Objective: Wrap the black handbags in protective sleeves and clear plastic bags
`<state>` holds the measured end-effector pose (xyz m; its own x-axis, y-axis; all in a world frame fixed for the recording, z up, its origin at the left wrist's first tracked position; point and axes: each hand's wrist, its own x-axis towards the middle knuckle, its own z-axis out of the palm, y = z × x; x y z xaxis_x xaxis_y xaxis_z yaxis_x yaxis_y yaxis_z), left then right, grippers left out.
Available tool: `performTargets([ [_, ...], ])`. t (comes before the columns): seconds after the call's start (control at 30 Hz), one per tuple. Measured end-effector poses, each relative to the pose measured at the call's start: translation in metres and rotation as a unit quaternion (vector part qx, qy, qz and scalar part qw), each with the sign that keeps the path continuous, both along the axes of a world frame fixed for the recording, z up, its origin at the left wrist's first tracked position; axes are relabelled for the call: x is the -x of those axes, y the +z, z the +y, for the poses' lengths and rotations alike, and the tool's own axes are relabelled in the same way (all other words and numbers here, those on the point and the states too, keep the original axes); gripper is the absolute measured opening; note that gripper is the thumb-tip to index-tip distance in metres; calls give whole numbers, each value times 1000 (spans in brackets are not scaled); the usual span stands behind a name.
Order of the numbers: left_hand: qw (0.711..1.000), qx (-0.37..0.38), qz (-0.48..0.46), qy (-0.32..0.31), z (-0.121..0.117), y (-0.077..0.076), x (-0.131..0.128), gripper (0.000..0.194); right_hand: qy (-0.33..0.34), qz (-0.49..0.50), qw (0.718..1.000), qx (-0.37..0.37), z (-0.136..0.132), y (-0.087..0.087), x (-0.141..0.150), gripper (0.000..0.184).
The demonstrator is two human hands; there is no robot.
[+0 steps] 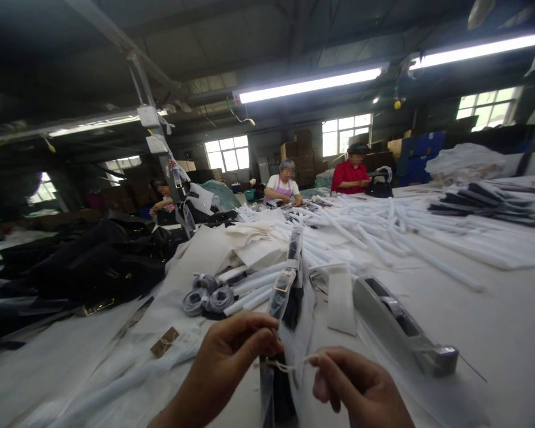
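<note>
In the lower middle of the head view, my right hand (354,380) pinches a thin white string (288,367) between thumb and forefinger. The string loops leftward, close beneath my left hand (232,353). My left thumb and fingers are closed in a pinch; what lies between them is hidden. Below and behind both hands runs a black strap (289,306) wrapped in clear plastic film, with a gold-coloured buckle (285,280) on it. A brown tag (164,342) with a pale string lies left of my left hand.
A grey tape dispenser (401,327) stands to the right. Rolled dark strips (207,294), white tubes (339,229) and white sheets (214,249) cover the table's middle. Black bags (98,255) pile up at left. Co-workers sit across the table, one in a red top (348,177).
</note>
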<state>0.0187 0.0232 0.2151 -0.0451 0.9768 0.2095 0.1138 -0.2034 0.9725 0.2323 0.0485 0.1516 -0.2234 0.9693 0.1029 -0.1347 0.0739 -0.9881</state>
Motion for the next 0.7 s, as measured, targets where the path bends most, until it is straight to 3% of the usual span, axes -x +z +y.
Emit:
performTargets([
  [0.07,998,-26,32,55,22,-6,18,32,-41,-69,997,-9,19,5,-2,43],
  [0.13,996,-19,63,62,47,-13,33,35,-70,-143,987,-27,39,6,0,41],
  [0.3,989,44,99,-101,91,-25,40,29,-29,-243,967,-69,75,4,18,42],
  [0.47,970,51,73,-228,102,-21,24,35,26,-201,976,-82,87,12,44,42],
  [0.7,972,84,-26,-218,93,-28,37,40,64,-176,981,-52,81,16,40,46],
])
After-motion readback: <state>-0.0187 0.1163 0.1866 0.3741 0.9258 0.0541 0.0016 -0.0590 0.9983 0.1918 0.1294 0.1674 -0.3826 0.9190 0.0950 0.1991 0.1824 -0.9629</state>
